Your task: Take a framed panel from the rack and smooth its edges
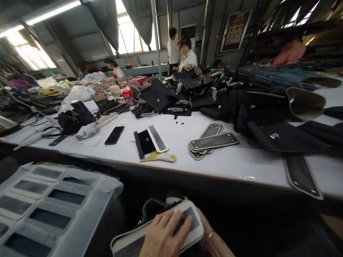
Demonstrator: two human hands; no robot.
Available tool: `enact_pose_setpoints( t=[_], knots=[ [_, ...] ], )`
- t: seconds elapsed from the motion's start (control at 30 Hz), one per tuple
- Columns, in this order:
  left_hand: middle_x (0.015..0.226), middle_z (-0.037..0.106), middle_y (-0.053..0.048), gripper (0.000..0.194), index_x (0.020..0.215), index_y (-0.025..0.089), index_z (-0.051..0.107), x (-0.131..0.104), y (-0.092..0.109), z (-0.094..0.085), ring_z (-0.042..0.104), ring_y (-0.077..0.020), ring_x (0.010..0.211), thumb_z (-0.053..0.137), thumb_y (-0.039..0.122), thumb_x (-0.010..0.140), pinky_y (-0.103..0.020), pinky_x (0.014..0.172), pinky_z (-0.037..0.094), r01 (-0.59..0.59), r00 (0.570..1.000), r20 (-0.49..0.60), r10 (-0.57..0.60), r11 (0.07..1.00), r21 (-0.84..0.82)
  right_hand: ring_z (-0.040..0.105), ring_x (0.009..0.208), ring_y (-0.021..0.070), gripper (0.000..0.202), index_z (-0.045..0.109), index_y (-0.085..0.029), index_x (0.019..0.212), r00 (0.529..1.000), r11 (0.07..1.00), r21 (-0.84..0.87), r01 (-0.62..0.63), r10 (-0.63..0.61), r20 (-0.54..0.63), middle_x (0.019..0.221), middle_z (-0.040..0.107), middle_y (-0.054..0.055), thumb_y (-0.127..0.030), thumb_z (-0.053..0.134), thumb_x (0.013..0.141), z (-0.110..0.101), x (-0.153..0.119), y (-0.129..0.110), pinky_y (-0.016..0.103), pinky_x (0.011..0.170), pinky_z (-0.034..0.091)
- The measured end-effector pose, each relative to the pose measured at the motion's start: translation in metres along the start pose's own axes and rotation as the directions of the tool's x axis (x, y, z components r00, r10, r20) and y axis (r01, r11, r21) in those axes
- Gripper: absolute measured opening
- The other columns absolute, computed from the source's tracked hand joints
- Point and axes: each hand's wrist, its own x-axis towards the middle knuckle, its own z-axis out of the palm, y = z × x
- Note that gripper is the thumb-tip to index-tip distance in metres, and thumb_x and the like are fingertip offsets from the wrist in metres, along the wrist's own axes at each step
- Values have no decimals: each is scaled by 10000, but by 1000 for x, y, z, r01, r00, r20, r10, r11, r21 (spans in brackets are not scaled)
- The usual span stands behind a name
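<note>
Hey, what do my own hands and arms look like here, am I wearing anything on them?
Your left hand is bare, with no glove and no visible ring. Your right forearm shows no sleeve; something small and pale, perhaps a bracelet, sits near the wrist.

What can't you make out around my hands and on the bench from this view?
All in the head view:
- Right hand: its fingers and grip are mostly hidden behind the pale-rimmed piece.
- Pale-rimmed piece: its middle is covered by the left hand; its lower part is cut off by the bottom edge.
- Label on the small black piece: too small to read.
- Poster: lettering too small and blurred.
</note>
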Motion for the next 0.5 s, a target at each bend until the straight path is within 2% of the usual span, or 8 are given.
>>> enact_pose_setpoints(
  t=[0.13,0.23,0.3,0.4,0.5],
  knots=[
    [1116,690,6,328,1205,292,641,-5,1,3,600,-173,963,379,347,1014,-286,740,472,6,997,70,-9,999,34,713,722,167,422,759,-210,695,996,965,257,-54,35,80,689,723,8,-534,571,891,-3,0,-2,253,771,562],
    [1136,678,5,305,1207,294,636,-3,2,5,588,-176,980,416,349,1004,-283,746,471,15,996,87,-18,999,36,712,756,145,422,773,-188,740,994,954,290,-73,46,99,749,741,23,-523,571,898,-3,-2,-2,210,771,549],
    [1131,679,4,301,1200,292,639,-1,3,4,588,-176,973,420,349,1002,-281,742,470,19,996,84,-22,999,33,714,774,153,433,774,-178,742,992,959,266,-94,69,101,766,742,37,-542,583,878,-1,-4,-4,211,789,546],
    [1082,692,-2,305,1152,271,662,1,5,4,596,-172,944,398,323,1009,-272,748,473,13,999,52,-15,1000,28,718,756,191,509,773,-172,746,993,982,167,-84,68,101,689,713,52,-594,527,889,4,-5,-11,266,795,557],
    [1080,693,-7,307,1152,265,664,-1,6,5,598,-174,960,394,306,1011,-272,778,479,11,999,37,-12,999,40,718,704,247,634,757,-174,722,996,999,-32,29,-26,91,566,650,58,-669,408,910,10,-8,-17,364,748,578]
  ],
)
